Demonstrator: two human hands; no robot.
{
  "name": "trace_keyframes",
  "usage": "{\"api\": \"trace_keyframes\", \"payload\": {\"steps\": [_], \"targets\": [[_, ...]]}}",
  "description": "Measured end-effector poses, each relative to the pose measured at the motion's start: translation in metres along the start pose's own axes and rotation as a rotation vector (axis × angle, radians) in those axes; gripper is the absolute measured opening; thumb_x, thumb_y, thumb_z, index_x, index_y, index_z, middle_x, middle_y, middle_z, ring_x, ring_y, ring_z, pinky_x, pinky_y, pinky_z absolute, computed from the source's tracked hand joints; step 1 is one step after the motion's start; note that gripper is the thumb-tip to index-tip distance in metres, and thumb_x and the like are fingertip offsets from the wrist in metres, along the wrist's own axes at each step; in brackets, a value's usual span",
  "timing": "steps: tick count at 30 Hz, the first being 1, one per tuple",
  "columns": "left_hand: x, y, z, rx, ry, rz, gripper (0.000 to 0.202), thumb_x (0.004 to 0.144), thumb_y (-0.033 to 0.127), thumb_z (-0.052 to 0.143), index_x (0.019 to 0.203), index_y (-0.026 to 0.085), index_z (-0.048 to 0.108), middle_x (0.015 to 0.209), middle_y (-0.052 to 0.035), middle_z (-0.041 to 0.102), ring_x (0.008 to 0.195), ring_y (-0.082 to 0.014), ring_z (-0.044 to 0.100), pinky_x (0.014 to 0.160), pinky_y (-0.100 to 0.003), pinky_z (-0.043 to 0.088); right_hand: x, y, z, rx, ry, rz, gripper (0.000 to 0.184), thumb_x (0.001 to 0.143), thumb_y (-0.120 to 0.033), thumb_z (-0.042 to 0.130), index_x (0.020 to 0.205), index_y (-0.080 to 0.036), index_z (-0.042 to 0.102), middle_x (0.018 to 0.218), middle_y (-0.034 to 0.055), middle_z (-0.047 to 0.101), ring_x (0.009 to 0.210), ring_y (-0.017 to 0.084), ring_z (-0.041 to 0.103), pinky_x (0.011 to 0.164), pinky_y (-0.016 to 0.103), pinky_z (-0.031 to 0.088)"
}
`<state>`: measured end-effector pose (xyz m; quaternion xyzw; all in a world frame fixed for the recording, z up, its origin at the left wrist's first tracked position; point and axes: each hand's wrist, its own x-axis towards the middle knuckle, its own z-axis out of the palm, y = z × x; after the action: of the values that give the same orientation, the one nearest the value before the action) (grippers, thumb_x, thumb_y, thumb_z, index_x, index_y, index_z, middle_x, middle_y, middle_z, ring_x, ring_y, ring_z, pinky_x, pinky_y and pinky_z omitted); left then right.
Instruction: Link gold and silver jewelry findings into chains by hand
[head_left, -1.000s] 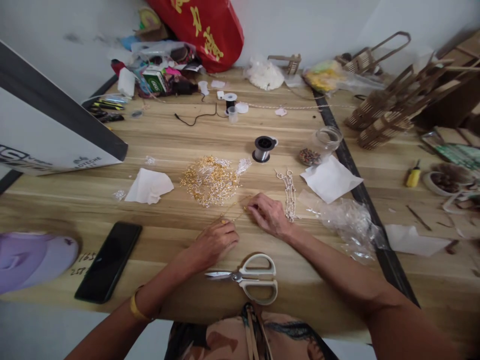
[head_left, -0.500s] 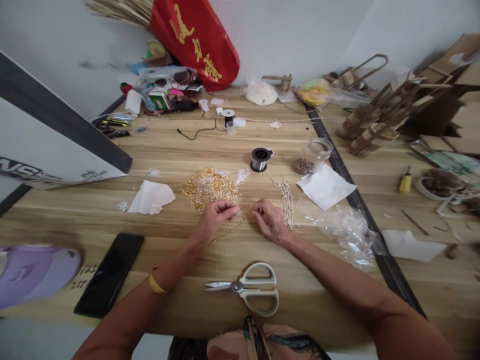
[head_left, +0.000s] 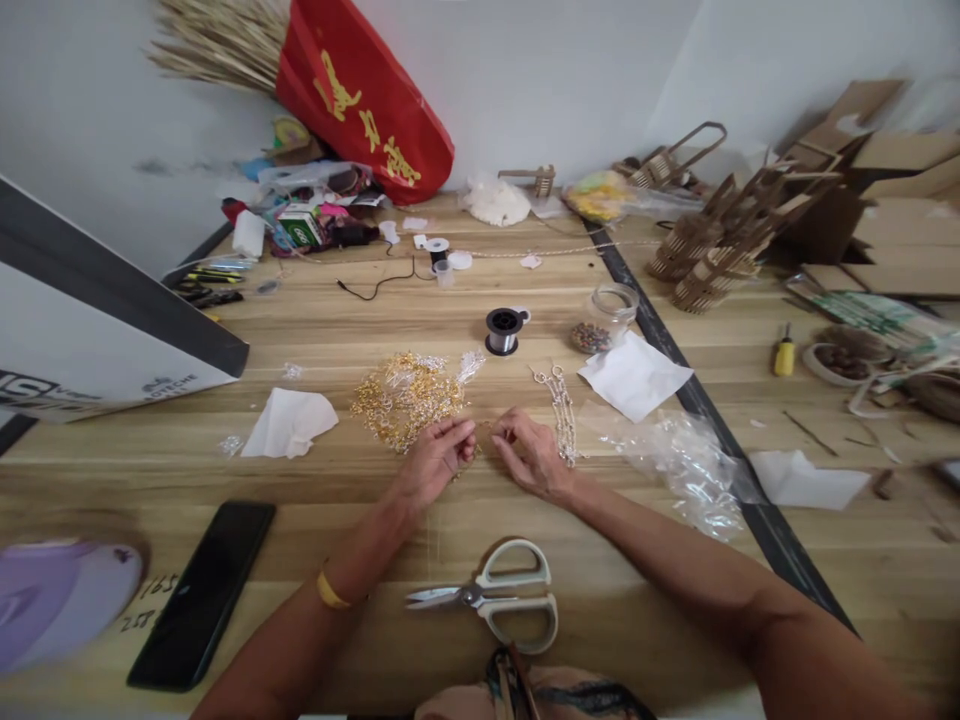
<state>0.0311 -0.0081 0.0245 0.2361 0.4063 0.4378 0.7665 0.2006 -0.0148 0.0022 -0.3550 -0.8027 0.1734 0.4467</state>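
My left hand (head_left: 433, 462) and my right hand (head_left: 529, 452) meet at the middle of the wooden table (head_left: 375, 320), both with fingers pinched on a thin gold chain piece (head_left: 480, 437) stretched between them. Just beyond the left hand lies a heap of gold and silver chain bits (head_left: 409, 394). A row of silver clasps (head_left: 561, 410) lies right of my right hand. White-handled scissors (head_left: 495, 595) rest near the table's front edge, below both hands.
A black phone (head_left: 199, 590) and a purple cap (head_left: 52, 600) lie at the front left, and a crumpled tissue (head_left: 289, 421) beside the heap. A spool of wire (head_left: 502, 330), a bead jar (head_left: 604, 318), white paper (head_left: 634, 375) and a plastic bag (head_left: 686, 460) sit right. Wooden baskets (head_left: 712, 250) stand far right.
My left hand rose from the table near the scissors up to the right hand beside the chain heap. The camera tilted up, showing more of the wall.
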Motion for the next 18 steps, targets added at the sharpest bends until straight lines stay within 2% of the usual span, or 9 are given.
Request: {"api": "trace_keyframes", "payload": {"steps": [18], "targets": [[0.0055,-0.0102,-0.0094,0.007,-0.044,-0.005,0.023,0.059,0.02,0.079,0.07,0.01,0.062,0.059,0.0002,0.061,0.052,-0.0058,0.054,0.051,-0.017,0.043,-0.0008,-0.001,0.0039,0.035,-0.021,0.031,0.008,0.09,-0.02,0.044,0.083,-0.019,0.049,0.071,0.0017,0.052,0.063,0.013,0.049,0.059,0.025,0.041]]}}
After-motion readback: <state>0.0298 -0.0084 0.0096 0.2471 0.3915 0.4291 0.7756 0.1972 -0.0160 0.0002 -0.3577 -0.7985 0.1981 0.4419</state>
